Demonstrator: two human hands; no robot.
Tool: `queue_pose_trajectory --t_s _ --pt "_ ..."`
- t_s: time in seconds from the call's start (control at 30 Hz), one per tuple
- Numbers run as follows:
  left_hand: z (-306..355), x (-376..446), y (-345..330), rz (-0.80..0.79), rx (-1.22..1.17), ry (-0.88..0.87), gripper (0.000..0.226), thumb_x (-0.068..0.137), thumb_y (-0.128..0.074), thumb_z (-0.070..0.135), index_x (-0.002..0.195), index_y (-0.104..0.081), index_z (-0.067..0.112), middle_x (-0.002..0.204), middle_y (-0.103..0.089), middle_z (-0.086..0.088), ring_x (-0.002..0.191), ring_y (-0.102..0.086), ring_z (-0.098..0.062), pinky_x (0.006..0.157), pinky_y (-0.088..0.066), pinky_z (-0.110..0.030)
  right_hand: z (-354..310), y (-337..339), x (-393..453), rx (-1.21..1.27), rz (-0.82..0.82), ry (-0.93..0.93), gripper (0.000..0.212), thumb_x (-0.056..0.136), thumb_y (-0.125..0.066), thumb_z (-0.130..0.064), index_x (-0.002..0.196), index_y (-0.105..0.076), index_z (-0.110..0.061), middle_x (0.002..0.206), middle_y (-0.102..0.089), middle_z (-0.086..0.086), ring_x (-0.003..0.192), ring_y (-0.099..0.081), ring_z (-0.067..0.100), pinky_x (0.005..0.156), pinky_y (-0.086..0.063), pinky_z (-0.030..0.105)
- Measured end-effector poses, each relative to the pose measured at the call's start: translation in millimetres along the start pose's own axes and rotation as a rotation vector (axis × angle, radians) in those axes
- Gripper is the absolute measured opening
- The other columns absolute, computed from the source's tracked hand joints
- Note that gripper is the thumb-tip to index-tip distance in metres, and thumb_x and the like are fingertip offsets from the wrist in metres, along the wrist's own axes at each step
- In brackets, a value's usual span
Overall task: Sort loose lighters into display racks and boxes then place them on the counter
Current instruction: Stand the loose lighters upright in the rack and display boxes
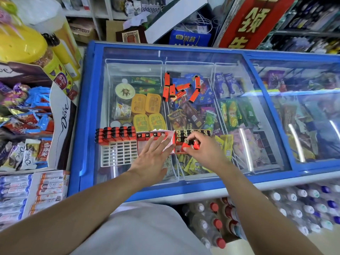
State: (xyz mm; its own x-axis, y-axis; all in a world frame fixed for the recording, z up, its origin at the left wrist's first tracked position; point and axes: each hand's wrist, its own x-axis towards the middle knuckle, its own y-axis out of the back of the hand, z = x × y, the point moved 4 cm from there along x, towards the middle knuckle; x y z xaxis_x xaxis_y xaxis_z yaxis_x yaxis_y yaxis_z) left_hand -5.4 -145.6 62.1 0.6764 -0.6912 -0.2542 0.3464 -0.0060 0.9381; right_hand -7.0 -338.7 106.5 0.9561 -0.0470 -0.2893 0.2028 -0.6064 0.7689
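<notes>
Head view looked down on a blue chest freezer with a sliding glass lid, on which all the lighter work sat. At the left, a white display rack lay on the glass, its far rows filled with orange lighters standing upright, black caps toward the camera, and its near slots bare. Just right of it sat a box with one far row of lighters, also upright. The left hand lay flat over this box, fingers straight and slightly spread, fingertips reaching the row of caps and a white flap at the box's right edge. Touching that box on the right was a second box, nearly full, caps up in tight rows. The right hand hovered over its near side, fingers and thumb curled and pinched on a small bunch of lighters, their long axes running roughly left to right with the black caps toward the far side. Farther back on the glass, above the centre compartment, loose lighters lay scattered on their sides, pointing in mixed directions; several at the left lay with long axes near to far.
</notes>
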Motion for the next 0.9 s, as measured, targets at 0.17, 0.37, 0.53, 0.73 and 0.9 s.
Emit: queue_pose_trajectory --t_s 0.17,0.37,0.53,0.73,0.9 --pt "1.2 -1.7 -4.5 -0.02 0.035 -0.006 0.079 0.099 -0.049 0.044 0.161 -0.008 0.018 0.169 0.009 -0.005 0.153 0.022 -0.026 0.123 0.016 -0.048 12.6 -20.3 1.7 -0.181 0.117 0.056 0.028 0.09 -0.068 -0.046 0.113 -0.067 -0.03 0.11 -0.062 -0.011 0.078 -0.059 0.007 0.072 -0.052 0.029" --pt "4.0 -2.1 -5.8 -0.049 0.072 -0.009 0.081 0.099 -0.048 0.043 0.162 -0.004 0.017 0.169 0.011 -0.006 0.152 0.023 -0.028 0.12 0.02 -0.048 8.3 -28.9 1.7 -0.271 0.171 0.098 0.021 0.093 -0.065 -0.046 0.11 -0.065 -0.034 0.098 -0.07 -0.014 0.083 -0.066 0.007 0.064 -0.05 0.026" --pt "6.3 -0.6 -1.3 -0.036 0.074 -0.014 0.082 0.099 -0.048 0.041 0.161 0.0 0.018 0.169 0.009 -0.006 0.153 0.02 -0.027 0.123 0.014 -0.05 9.6 -34.8 5.3 -0.332 0.151 0.067 0.019 0.096 -0.062 -0.044 0.113 -0.063 -0.036 0.102 -0.071 -0.014 0.089 -0.067 0.009 0.062 -0.046 0.025" --pt "10.8 5.5 4.0 -0.012 0.08 -0.039 0.084 0.099 -0.047 0.037 0.161 0.007 0.021 0.17 0.005 -0.003 0.155 0.014 -0.025 0.124 0.01 -0.05 10.2 -36.1 6.0 -0.323 0.199 0.035 0.019 0.097 -0.06 -0.042 0.114 -0.062 -0.033 0.1 -0.074 -0.01 0.087 -0.071 0.014 0.066 -0.054 0.03" --pt "13.6 11.8 1.2 -0.032 0.136 -0.039 0.083 0.098 -0.047 0.039 0.162 0.003 0.02 0.17 0.007 -0.004 0.154 0.017 -0.027 0.124 0.005 -0.055 6.0 -35.3 5.7 -0.275 0.2 0.005 0.022 0.096 -0.062 -0.041 0.114 -0.056 -0.029 0.086 -0.072 -0.006 0.081 -0.07 0.023 0.06 -0.043 0.03"
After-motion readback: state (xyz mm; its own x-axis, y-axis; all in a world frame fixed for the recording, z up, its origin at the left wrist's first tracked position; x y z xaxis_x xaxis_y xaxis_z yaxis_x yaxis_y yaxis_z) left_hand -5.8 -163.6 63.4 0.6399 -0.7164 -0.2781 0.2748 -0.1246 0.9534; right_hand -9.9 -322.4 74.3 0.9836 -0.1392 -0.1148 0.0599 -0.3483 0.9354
